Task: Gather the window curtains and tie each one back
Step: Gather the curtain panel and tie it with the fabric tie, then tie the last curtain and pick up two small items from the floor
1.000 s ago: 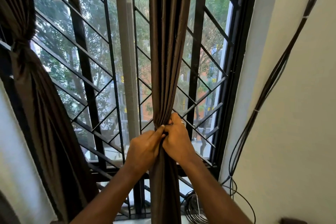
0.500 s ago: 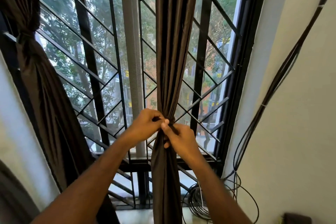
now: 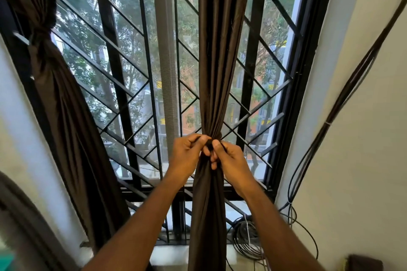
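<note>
Curtains of dark brown cloth hang at a tall window with a black metal grille [image 3: 123, 86]. One curtain [image 3: 220, 50] hangs in the middle of the view, pulled into a narrow bunch in front of the glass, and both hands meet at its pinched waist. At that point a dark tie [image 3: 217, 136] wraps the bunch. Left hand [image 3: 188, 156] has its fingers curled and pinches something dark at the gathered spot; right hand [image 3: 231, 160] does likewise from the other side, its thumb touching the left hand's fingers. Whether each holds an end of the tie or a fold of cloth cannot be told. Below the hands the cloth falls straight down past the sill. At the left edge of the window a second curtain [image 3: 57, 94] is already knotted high up and hangs in a loose sweep. On the right, a bundle of black cables [image 3: 343, 94] runs down the pale wall [image 3: 363, 160] to a coil [image 3: 246, 242] on the sill.
</note>
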A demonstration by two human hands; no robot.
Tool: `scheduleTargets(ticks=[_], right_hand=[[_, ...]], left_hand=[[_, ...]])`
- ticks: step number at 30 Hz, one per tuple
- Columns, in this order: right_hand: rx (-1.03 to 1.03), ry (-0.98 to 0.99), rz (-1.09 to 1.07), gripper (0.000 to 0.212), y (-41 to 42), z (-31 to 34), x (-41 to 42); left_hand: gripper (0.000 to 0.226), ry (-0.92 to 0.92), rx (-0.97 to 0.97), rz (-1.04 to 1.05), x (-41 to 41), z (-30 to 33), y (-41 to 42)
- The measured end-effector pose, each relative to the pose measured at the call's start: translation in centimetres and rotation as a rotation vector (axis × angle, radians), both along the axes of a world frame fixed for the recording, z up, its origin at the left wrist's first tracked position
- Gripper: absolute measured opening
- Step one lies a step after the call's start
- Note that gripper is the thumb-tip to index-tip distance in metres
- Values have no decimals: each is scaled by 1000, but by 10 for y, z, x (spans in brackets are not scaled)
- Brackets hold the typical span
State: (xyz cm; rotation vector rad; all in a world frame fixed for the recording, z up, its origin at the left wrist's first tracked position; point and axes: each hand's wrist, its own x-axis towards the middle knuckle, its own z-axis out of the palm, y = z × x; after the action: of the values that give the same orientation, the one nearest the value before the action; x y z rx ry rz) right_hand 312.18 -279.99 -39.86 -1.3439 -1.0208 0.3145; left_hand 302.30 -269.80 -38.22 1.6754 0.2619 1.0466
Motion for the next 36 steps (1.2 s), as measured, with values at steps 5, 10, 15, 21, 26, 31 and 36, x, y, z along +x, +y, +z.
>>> scheduleTargets(ticks=[5,10,15,21,26,31,36], right_hand=[[5,-106,-102,44,-7,1,8],[9,-289,-204,49,-9,-4,18],[-33,-310,-224,54,-7,-28,29],[-28,-279,-321,50,-1,-29,24],[16,-210,-370,43,0,-30,18],[-18,-206,-352,46,7,-60,10],[-101,-216,-311,46,22,-98,-8]], left_hand=[[36,12,263,225,10,26,3],[39,-23,322,392,23,53,21],[40,-10,305,329,30,41,21],[28,-1,160,194,33,38,26],[13,-50,18,35,19,23,28],[23,103,-13,70,-4,-22,37],[34,320,-1,142,-33,-73,53]])
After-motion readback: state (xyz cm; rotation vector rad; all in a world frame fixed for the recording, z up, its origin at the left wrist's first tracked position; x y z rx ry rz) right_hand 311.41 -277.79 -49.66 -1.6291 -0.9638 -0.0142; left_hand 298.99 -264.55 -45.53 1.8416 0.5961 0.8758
